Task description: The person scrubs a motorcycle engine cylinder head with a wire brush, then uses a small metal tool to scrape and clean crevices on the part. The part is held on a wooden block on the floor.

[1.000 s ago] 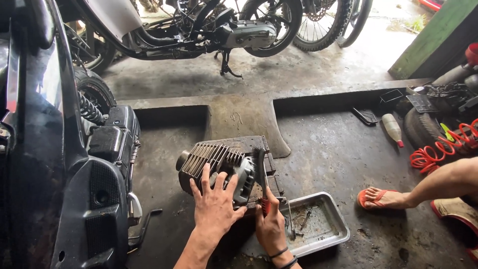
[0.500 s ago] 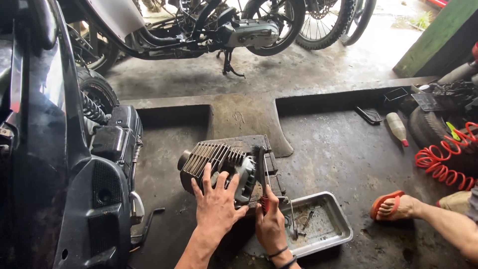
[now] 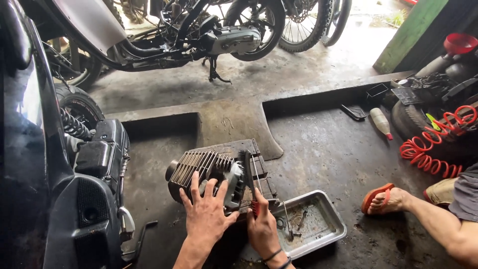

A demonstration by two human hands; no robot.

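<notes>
One dark scooter [image 3: 55, 174] at left. One finned engine cylinder [image 3: 204, 172] on wooden block [image 3: 239, 148], floor centre. One metal tray [image 3: 318, 224] just beside. Left hand [image 3: 206, 214], fingers spread flat on cylinder. Right hand [image 3: 262, 230], fingers curled round one red-handled wire brush [image 3: 249, 172], bristles against cylinder.

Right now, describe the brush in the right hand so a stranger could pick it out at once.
Find the finned grey engine cylinder lying on the concrete floor, steadied by the left hand. Against its right end stands the brush, gripped by the right hand. Its red handle and dark bristles set it apart from the loose metal tools in the steel tray beside it.
</notes>
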